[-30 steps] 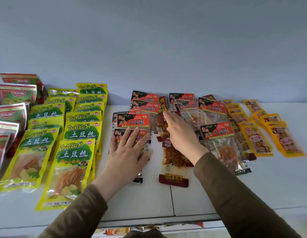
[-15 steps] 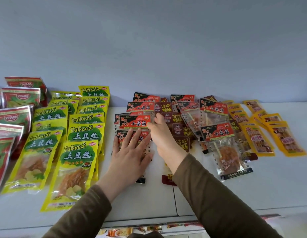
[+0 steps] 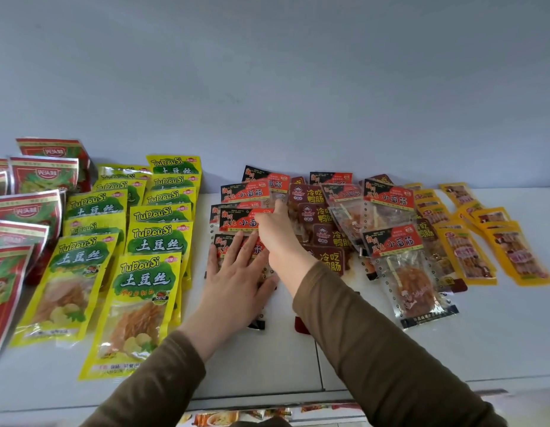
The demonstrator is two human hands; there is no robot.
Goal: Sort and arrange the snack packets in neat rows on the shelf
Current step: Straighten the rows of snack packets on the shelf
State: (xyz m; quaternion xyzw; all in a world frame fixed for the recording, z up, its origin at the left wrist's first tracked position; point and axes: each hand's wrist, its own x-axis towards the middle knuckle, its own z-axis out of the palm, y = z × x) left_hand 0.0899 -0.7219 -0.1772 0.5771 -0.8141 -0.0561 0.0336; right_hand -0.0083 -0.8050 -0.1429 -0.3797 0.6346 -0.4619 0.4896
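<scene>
Head view: left of the red-and-black packets, yellow-green rows look tidy, while left hand presses flat, fingers spread, right hand nudges one with fingers loosely curled; the jumble beyond remains unsorted on the shelf.

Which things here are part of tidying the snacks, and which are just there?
Part of the job:
left hand
right hand
red-and-black packets
brown packets
yellow-green packets
orange packets
red packets
shelf

Just there:
wall
packets below the shelf edge
</scene>
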